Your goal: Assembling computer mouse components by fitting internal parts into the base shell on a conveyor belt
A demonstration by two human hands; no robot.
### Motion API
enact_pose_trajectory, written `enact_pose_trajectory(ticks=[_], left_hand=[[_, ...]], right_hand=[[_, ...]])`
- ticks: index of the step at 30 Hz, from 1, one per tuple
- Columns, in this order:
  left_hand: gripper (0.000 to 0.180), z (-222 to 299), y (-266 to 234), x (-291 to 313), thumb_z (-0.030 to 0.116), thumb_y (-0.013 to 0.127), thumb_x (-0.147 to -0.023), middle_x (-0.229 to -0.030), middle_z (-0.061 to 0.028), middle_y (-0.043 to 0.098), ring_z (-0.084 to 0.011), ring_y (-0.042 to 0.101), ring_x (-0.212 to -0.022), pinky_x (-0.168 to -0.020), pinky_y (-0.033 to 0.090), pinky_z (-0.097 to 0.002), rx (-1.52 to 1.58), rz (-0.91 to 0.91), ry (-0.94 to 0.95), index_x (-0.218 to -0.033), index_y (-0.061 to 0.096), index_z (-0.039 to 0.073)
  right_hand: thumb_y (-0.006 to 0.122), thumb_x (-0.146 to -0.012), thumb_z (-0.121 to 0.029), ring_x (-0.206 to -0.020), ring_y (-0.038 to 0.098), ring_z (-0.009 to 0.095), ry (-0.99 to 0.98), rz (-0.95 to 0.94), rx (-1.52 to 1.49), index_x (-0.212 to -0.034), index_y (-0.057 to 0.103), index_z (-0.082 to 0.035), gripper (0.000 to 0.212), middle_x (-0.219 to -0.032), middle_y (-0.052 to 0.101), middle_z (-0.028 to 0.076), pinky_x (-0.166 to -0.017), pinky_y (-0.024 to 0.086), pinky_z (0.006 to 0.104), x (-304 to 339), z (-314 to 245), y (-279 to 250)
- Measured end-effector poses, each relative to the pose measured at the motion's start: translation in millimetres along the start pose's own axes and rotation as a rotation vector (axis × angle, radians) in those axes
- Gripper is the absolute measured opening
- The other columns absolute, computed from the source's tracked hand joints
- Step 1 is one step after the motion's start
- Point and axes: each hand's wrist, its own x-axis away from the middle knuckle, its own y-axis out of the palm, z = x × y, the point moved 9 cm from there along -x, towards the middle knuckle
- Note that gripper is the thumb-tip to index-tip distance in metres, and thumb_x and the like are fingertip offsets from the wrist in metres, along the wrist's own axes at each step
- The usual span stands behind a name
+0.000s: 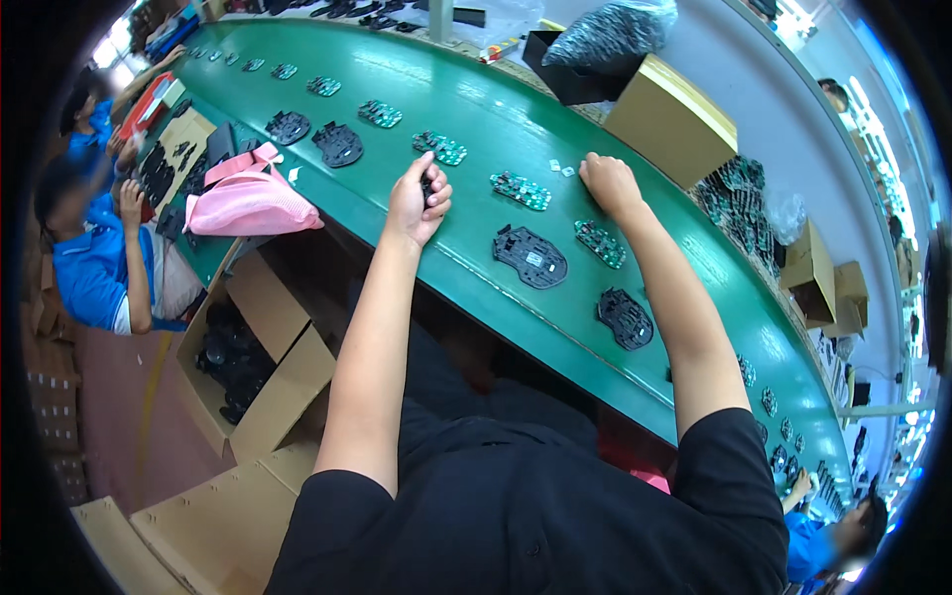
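Observation:
My left hand (419,203) is closed around a small black part (427,188), mostly hidden by the fingers, over the near edge of the green conveyor belt (466,258). Just beyond it lies a green circuit board (439,148). My right hand (608,183) rests farther across the belt with its fingers curled down; what they hold, if anything, is hidden. Beside those fingers are small pale pieces (567,172). Between my arms lie another circuit board (521,191) and a black computer mouse base (531,257). Near my right forearm are a board (599,244) and a second mouse base (625,318).
Beyond the belt stand a cardboard box (672,119) and a black bin with a silvery bag (610,35). Stacked boards (739,208) lie farther right. At left are a pink bag (253,201), an open carton of black parts (233,362) and co-workers in blue (99,263).

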Motion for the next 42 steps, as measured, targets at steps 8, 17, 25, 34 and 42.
enact_pose_trajectory(ticks=[8,17,25,34,42], left_hand=[[0.025,-17.0,-3.4,7.5,0.024,0.057,-0.103,-0.067,-0.0001,0.049,-0.0056,0.039,-0.046,-0.033,0.020,-0.0186,0.099,0.069,-0.007,-0.081,0.052,0.013],[0.024,-128.4,71.8,-1.0,0.027,0.051,-0.103,-0.074,-0.0034,0.058,-0.0121,0.053,-0.054,-0.038,0.037,-0.0231,0.316,0.026,-0.167,-0.086,0.057,0.012],[0.033,-141.4,104.9,-4.3,0.034,0.045,-0.107,-0.100,-0.0107,0.069,-0.0199,0.069,-0.091,-0.074,0.056,-0.0349,0.299,0.074,-0.054,-0.104,0.065,0.008],[0.029,-150.1,90.4,-30.5,0.031,0.046,-0.107,-0.098,-0.0094,0.071,-0.0219,0.070,-0.086,-0.070,0.057,-0.0360,0.373,-0.057,-0.116,-0.104,0.064,0.008],[0.027,-102.7,71.0,-3.7,0.021,0.055,-0.101,-0.062,0.0033,0.052,-0.0079,0.039,-0.044,-0.033,0.021,-0.0228,0.546,0.101,-0.143,-0.075,0.051,0.015]], right_hand=[[0.062,-0.092,-0.026,-0.059,0.061,0.032,0.424,0.011,-0.557,-0.077,0.067,0.003,0.033,-0.070,0.070,0.014,-0.064,0.053,0.0454,15.2,42.4,-4.9],[0.064,-0.095,-0.025,-0.053,0.053,0.020,0.126,0.223,-0.791,-0.073,0.067,0.001,0.034,-0.062,0.063,0.009,-0.054,0.046,0.0343,26.4,-100.5,-120.7],[0.065,-0.096,-0.026,-0.056,0.060,0.035,-0.032,0.303,-0.498,-0.078,0.070,0.000,0.032,-0.071,0.069,0.013,-0.056,0.051,0.0421,40.2,-120.1,-128.1],[0.065,-0.098,-0.027,-0.056,0.060,0.030,0.133,0.280,-0.828,-0.088,0.074,-0.001,0.029,-0.074,0.070,0.012,-0.058,0.051,0.0401,35.6,-100.1,-126.5],[0.068,-0.096,-0.018,-0.068,0.064,0.018,0.400,0.211,-1.039,-0.109,0.075,0.000,0.023,-0.083,0.074,0.008,-0.065,0.053,0.0299,27.3,34.6,-67.4]])
